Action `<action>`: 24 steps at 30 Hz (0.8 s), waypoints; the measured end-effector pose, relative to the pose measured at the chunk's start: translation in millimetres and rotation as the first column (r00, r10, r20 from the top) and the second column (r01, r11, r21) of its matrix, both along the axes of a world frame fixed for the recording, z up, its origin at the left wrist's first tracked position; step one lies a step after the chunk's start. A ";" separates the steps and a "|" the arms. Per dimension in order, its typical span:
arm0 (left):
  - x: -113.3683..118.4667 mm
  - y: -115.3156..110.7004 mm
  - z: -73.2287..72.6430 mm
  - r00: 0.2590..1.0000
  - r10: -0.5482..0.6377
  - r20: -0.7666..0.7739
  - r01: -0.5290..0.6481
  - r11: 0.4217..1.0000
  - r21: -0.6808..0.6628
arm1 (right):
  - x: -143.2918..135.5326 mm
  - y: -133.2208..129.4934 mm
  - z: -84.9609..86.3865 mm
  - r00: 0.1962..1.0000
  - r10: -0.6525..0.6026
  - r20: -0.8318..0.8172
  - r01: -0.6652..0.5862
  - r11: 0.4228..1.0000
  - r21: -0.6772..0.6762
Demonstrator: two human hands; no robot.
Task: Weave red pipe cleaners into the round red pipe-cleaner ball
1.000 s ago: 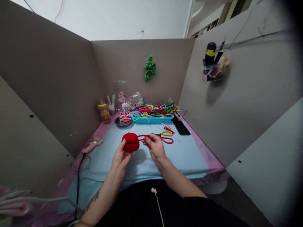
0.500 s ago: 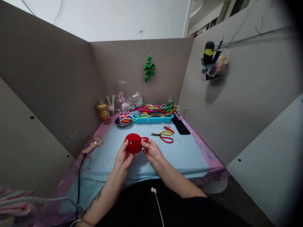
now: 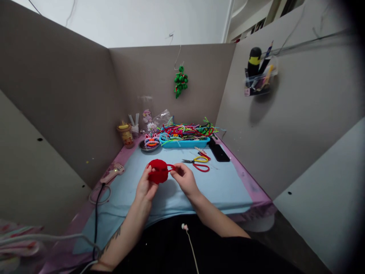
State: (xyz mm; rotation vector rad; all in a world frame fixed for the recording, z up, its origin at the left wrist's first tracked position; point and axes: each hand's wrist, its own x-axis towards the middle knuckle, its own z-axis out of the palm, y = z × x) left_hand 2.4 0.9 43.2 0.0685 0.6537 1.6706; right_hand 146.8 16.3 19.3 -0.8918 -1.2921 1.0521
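Observation:
A round red knitted-looking piece point(image 3: 158, 171) is held above the blue cloth point(image 3: 173, 198), near the middle of the view. My left hand point(image 3: 146, 186) grips its left side, thumb on the face. A red cord loop point(image 3: 170, 167) sticks out from its right edge, and my right hand point(image 3: 182, 176) pinches this loop between thumb and fingers. Beyond my right hand lie scissors point(image 3: 196, 163) with one yellow and one red handle, touched by neither hand.
A blue tray point(image 3: 185, 144) heaped with colourful cords stands at the back. Left of it are a metal bowl point(image 3: 149, 149) with a woven figure and a cup point(image 3: 126, 136). A black phone point(image 3: 220, 153) lies right; a pink tool point(image 3: 112, 173) lies left.
The red piece and my left hand have shifted slightly left. My right hand has turned and holds the loop farther from the piece, so more cord shows between them.

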 end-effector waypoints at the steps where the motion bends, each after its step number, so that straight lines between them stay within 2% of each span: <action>1: 0.1 -0.9 1.1 1.000 -0.001 0.002 0.001 1.000 0.006 | -0.4 -0.4 -0.2 1.000 -0.002 -0.025 0.002 1.000 0.007; 5: 4.3 -5.3 5.8 1.000 -0.019 0.017 0.019 0.999 0.039 | -3.8 -1.8 -2.6 0.997 0.000 -0.080 0.002 1.000 0.019; 8: 9.1 -6.6 6.2 1.000 -0.025 0.013 0.025 0.998 0.059 | -5.4 -3.5 -3.8 0.998 0.002 -0.059 0.000 0.999 0.044; 12: 12.4 -3.9 -2.0 0.998 -0.039 -0.048 0.042 0.997 0.069 | -6.8 -4.4 -3.4 0.981 -0.160 0.106 0.133 0.964 0.229; 14: 11.3 -1.7 -7.4 0.993 -0.040 -0.112 0.051 0.994 0.099 | -7.9 -3.4 -4.0 0.958 -0.222 0.179 0.168 0.947 0.275; 16: 8.9 -0.2 -10.7 0.984 0.009 -0.180 0.012 0.993 0.118 | -8.7 -3.1 -5.9 0.941 -0.243 0.237 0.175 0.946 0.275; 18: 6.2 0.1 -10.6 0.962 0.114 -0.248 -0.084 0.988 0.128 | -9.0 -5.3 -7.9 0.930 -0.269 0.252 0.190 0.936 0.298; 21: 4.9 -2.4 -7.5 0.896 0.273 -0.350 -0.221 0.958 0.183 | -9.7 -13.3 -7.0 0.908 -0.362 0.210 0.241 0.864 0.443; 24: 7.9 -6.5 -8.8 0.829 0.337 -0.446 -0.251 0.937 0.242 | -14.2 -20.6 1.5 0.906 -0.310 0.288 0.105 0.824 0.557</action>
